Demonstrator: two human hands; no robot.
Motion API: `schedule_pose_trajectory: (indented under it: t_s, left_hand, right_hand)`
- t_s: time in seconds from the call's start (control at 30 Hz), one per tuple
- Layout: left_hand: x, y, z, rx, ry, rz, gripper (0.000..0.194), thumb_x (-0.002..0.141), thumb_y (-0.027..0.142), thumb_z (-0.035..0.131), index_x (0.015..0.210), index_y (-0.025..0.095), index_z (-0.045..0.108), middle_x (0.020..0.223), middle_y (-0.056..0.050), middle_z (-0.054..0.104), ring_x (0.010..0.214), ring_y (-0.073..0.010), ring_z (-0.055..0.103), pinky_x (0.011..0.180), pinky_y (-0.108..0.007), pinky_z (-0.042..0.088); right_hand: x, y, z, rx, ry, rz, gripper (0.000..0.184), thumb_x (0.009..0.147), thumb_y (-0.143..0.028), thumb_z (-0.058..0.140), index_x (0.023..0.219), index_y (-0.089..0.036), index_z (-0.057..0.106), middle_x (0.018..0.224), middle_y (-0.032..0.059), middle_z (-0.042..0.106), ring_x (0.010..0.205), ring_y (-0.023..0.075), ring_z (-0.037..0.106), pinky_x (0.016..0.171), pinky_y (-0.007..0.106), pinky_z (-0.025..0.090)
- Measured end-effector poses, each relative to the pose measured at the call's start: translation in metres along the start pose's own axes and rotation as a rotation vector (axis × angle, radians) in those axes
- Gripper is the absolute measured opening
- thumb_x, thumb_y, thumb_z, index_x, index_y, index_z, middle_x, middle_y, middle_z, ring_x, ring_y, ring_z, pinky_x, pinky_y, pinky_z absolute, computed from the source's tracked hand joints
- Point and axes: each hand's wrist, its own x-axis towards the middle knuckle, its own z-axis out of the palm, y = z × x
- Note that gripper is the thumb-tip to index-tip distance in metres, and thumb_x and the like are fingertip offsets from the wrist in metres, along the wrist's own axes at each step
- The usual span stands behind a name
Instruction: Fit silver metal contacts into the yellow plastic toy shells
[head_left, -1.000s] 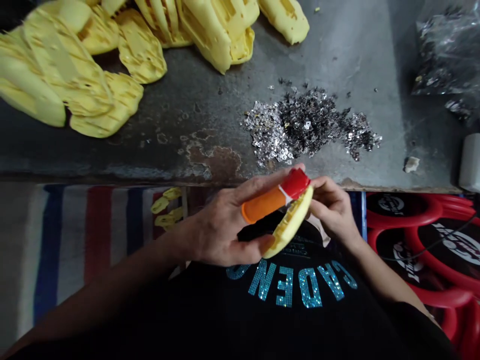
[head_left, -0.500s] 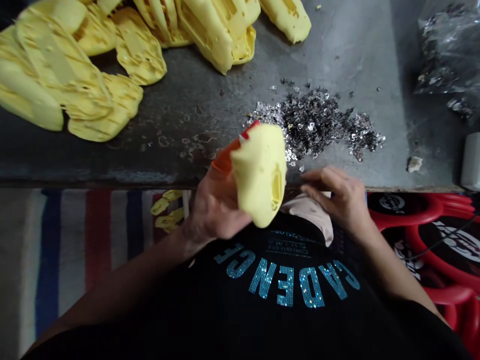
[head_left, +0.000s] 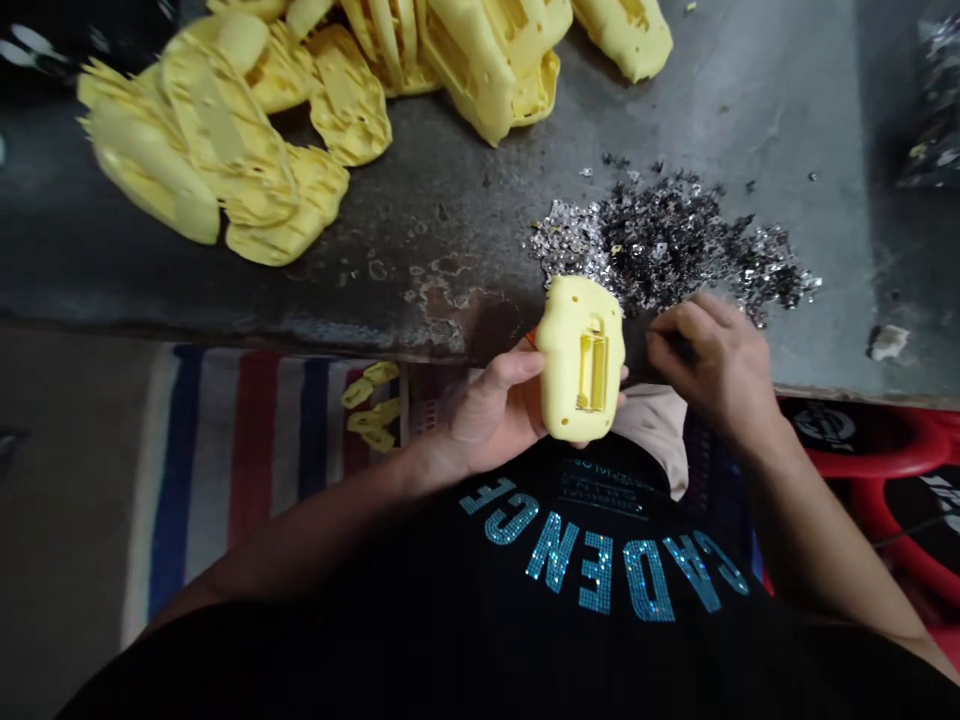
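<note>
My left hand (head_left: 495,410) grips a yellow plastic housing (head_left: 581,358) at the table's front edge, its outer face with a rectangular slot turned up toward me. A sliver of orange shows behind its left side. My right hand (head_left: 716,365) rests just right of the housing, fingers curled in a pinch at the near edge of a heap of small shiny metal pieces (head_left: 667,245). What the pinch holds is too small to see.
Several yellow plastic shells (head_left: 225,150) are piled at the back left of the grey worn table (head_left: 420,230). Red rings with black labels (head_left: 885,450) lie low at the right. A striped cloth (head_left: 247,450) with small yellow bits (head_left: 371,405) lies below the table edge.
The left hand has turned the yellow housing over, hiding the orange and red part, and brought it lower and rightward. The right hand has moved up to the metal pieces.
</note>
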Motion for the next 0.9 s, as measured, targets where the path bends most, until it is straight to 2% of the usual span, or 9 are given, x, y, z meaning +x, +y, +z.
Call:
schedule_pose_trajectory:
  t_s: [0.1, 0.2, 0.37, 0.53, 0.77, 0.9]
  left_hand:
    - [0.004, -0.004, 0.001, -0.03, -0.083, -0.105, 0.097, 0.086, 0.067, 0.089, 0.166, 0.02, 0.06, 0.137, -0.02, 0.085, 0.113, -0.0435, 0.087, 0.058, -0.032, 0.067]
    - [0.006, -0.007, 0.004, -0.067, -0.111, -0.154, 0.091, 0.087, 0.065, 0.089, 0.161, 0.018, 0.065, 0.137, -0.02, 0.084, 0.116, -0.0451, 0.087, 0.06, -0.035, 0.071]
    - [0.004, -0.008, 0.006, -0.073, -0.142, -0.231, 0.098, 0.086, 0.068, 0.092, 0.166, 0.022, 0.06, 0.137, -0.019, 0.085, 0.116, -0.0449, 0.087, 0.062, -0.036, 0.072]
    - [0.004, -0.008, 0.006, -0.057, -0.15, -0.295, 0.099, 0.085, 0.071, 0.091, 0.165, 0.023, 0.061, 0.136, -0.019, 0.085, 0.116, -0.045, 0.087, 0.06, -0.032, 0.07]
    - [0.005, -0.01, 0.005, -0.065, -0.173, -0.311, 0.106, 0.084, 0.074, 0.091, 0.169, 0.021, 0.056, 0.137, -0.02, 0.085, 0.118, -0.045, 0.087, 0.059, -0.031, 0.069]
    - [0.005, -0.011, 0.005, -0.069, -0.186, -0.314, 0.102, 0.088, 0.072, 0.087, 0.17, 0.019, 0.056, 0.136, -0.02, 0.085, 0.117, -0.0435, 0.087, 0.064, -0.033, 0.072]
  right_hand:
    - [-0.001, -0.017, -0.014, 0.516, 0.035, 0.07, 0.014, 0.11, -0.032, 0.072, 0.096, -0.028, 0.069, 0.091, 0.0009, 0.072, 0.079, 0.0203, 0.063, 0.071, 0.038, 0.047]
    - [0.001, -0.032, -0.021, 0.694, 0.037, 0.065, 0.016, 0.108, -0.033, 0.078, 0.095, -0.029, 0.072, 0.088, -0.0001, 0.072, 0.078, 0.0204, 0.063, 0.072, 0.039, 0.049]
    - [0.004, -0.03, -0.019, 0.645, 0.038, -0.029, 0.013, 0.105, -0.025, 0.08, 0.094, -0.028, 0.074, 0.087, -0.0005, 0.073, 0.082, 0.0201, 0.067, 0.076, 0.04, 0.053]
    - [0.003, -0.024, -0.021, 0.601, 0.012, -0.066, 0.011, 0.103, -0.022, 0.082, 0.096, -0.028, 0.075, 0.088, -0.0004, 0.074, 0.081, 0.0198, 0.069, 0.072, 0.038, 0.054]
    - [0.003, -0.024, -0.021, 0.518, 0.011, -0.105, 0.013, 0.102, -0.021, 0.082, 0.098, -0.029, 0.073, 0.088, 0.0012, 0.073, 0.082, 0.022, 0.07, 0.071, 0.039, 0.056]
    - [0.002, -0.022, -0.017, 0.463, 0.062, -0.166, 0.011, 0.104, -0.022, 0.079, 0.1, -0.029, 0.073, 0.088, 0.0005, 0.072, 0.082, 0.0219, 0.069, 0.072, 0.04, 0.055]
